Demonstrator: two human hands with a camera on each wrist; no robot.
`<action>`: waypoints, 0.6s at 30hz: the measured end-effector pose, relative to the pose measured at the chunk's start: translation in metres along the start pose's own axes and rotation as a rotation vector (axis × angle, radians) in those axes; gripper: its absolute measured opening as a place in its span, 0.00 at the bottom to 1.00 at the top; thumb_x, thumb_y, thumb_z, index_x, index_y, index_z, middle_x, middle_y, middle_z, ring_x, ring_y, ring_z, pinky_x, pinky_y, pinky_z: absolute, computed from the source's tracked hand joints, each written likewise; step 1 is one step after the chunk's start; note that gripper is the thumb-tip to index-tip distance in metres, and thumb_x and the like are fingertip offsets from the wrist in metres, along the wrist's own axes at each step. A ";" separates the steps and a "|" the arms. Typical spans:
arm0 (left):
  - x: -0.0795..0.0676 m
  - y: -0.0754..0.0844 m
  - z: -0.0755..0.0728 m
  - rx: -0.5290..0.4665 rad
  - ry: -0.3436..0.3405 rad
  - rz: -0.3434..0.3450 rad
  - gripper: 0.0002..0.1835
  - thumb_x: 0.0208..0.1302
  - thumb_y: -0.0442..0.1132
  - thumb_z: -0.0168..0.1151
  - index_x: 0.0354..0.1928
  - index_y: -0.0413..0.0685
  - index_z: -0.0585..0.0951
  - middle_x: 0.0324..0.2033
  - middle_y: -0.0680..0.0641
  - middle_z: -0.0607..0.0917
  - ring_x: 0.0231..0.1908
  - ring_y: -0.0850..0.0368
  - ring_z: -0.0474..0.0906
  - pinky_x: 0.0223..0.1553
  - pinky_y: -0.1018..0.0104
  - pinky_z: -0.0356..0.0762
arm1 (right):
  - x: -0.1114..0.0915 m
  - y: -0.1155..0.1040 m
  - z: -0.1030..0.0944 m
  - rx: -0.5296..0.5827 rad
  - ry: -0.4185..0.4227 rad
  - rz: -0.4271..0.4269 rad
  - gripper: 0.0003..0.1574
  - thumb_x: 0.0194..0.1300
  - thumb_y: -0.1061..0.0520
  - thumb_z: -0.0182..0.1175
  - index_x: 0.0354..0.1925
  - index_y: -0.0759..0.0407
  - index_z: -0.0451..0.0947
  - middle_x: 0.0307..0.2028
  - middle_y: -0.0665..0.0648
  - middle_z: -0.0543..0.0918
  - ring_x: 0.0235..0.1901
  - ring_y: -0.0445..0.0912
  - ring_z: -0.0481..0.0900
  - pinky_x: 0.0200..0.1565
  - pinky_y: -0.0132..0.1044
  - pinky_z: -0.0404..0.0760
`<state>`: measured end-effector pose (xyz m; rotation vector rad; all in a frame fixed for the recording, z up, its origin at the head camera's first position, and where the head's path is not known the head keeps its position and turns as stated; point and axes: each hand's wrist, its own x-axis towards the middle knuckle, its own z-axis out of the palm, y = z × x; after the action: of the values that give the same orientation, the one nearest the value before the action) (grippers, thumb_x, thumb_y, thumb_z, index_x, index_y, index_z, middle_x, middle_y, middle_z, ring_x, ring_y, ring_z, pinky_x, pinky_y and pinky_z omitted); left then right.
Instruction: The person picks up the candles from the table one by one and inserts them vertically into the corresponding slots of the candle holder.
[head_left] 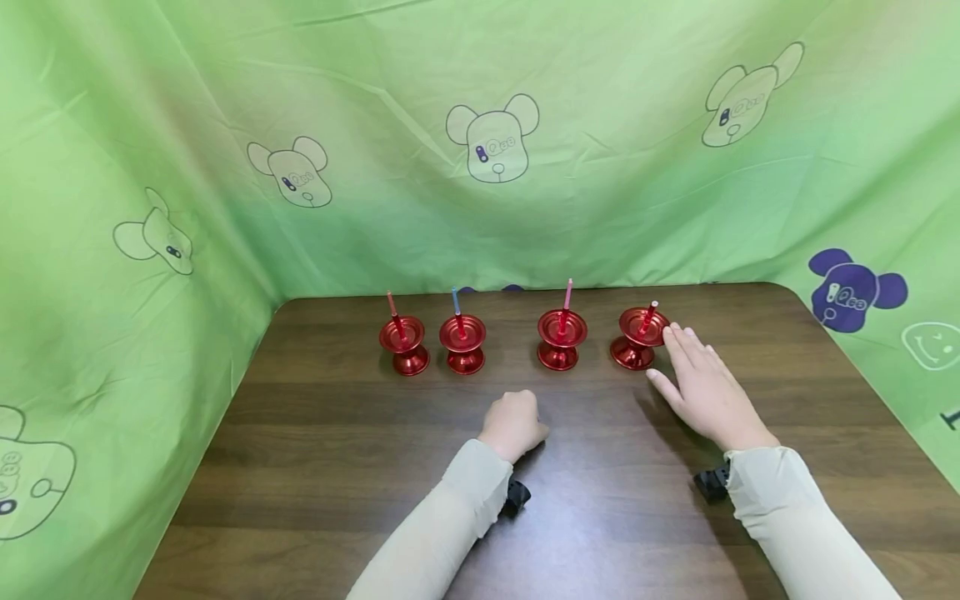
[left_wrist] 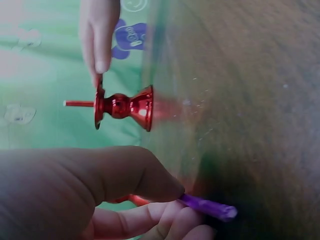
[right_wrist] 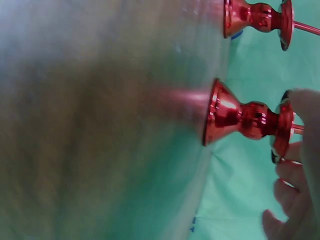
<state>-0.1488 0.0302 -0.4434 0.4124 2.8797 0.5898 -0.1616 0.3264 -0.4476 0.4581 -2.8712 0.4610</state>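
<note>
Four shiny red candle holders are lined up at the table's far side. The rightmost holder [head_left: 633, 353] bears a red candle with a pale tip [left_wrist: 78, 103]. At its dish [right_wrist: 283, 125], my right hand [head_left: 705, 387] touches the rim with fingers extended. My left hand [head_left: 512, 422] is low over the table, in front of the holders. Between thumb and fingers it pinches a thin purple candle [left_wrist: 209, 206], whose end points toward the tabletop in the left wrist view. In the head view that candle is hidden by the hand.
The other holders carry a red candle [head_left: 393, 306], a blue candle [head_left: 456, 302] and a pink candle [head_left: 567, 296]. A wider gap separates the left pair from the right pair. Green printed cloth [head_left: 375, 225] hangs behind and beside the brown table [head_left: 315, 467].
</note>
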 end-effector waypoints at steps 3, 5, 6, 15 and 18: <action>0.002 -0.006 -0.002 -0.077 -0.040 -0.005 0.23 0.55 0.35 0.66 0.10 0.54 0.65 0.10 0.57 0.61 0.16 0.62 0.58 0.19 0.69 0.57 | 0.000 0.001 -0.003 -0.018 -0.043 -0.008 0.47 0.78 0.45 0.53 0.76 0.75 0.49 0.74 0.77 0.54 0.74 0.71 0.50 0.75 0.61 0.44; 0.004 -0.009 -0.004 -0.125 -0.046 -0.008 0.19 0.56 0.35 0.67 0.14 0.54 0.70 0.12 0.58 0.68 0.17 0.62 0.64 0.20 0.70 0.62 | 0.000 0.002 -0.005 -0.029 -0.056 -0.013 0.48 0.77 0.45 0.53 0.76 0.76 0.48 0.74 0.77 0.53 0.74 0.71 0.51 0.75 0.62 0.44; 0.004 -0.010 -0.006 -0.153 -0.050 -0.010 0.16 0.57 0.36 0.67 0.17 0.53 0.73 0.14 0.57 0.72 0.19 0.62 0.68 0.22 0.70 0.65 | 0.000 0.002 -0.005 -0.032 -0.059 -0.015 0.48 0.77 0.45 0.53 0.76 0.76 0.48 0.74 0.77 0.54 0.73 0.71 0.52 0.75 0.62 0.45; 0.012 -0.019 -0.013 -0.487 -0.017 0.026 0.03 0.61 0.30 0.63 0.34 0.44 0.80 0.23 0.52 0.80 0.18 0.63 0.72 0.21 0.72 0.71 | 0.002 0.001 -0.006 -0.030 -0.069 -0.015 0.49 0.77 0.44 0.53 0.76 0.76 0.48 0.74 0.77 0.53 0.73 0.72 0.51 0.74 0.62 0.47; 0.014 -0.017 -0.015 -0.580 -0.012 0.029 0.03 0.63 0.29 0.61 0.36 0.42 0.81 0.26 0.49 0.84 0.21 0.63 0.75 0.26 0.72 0.74 | 0.002 0.001 -0.007 -0.031 -0.069 -0.012 0.49 0.77 0.43 0.53 0.76 0.75 0.48 0.74 0.77 0.54 0.74 0.71 0.51 0.74 0.63 0.48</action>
<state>-0.1698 0.0137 -0.4384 0.3581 2.5252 1.3591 -0.1628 0.3295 -0.4414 0.4955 -2.9352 0.4052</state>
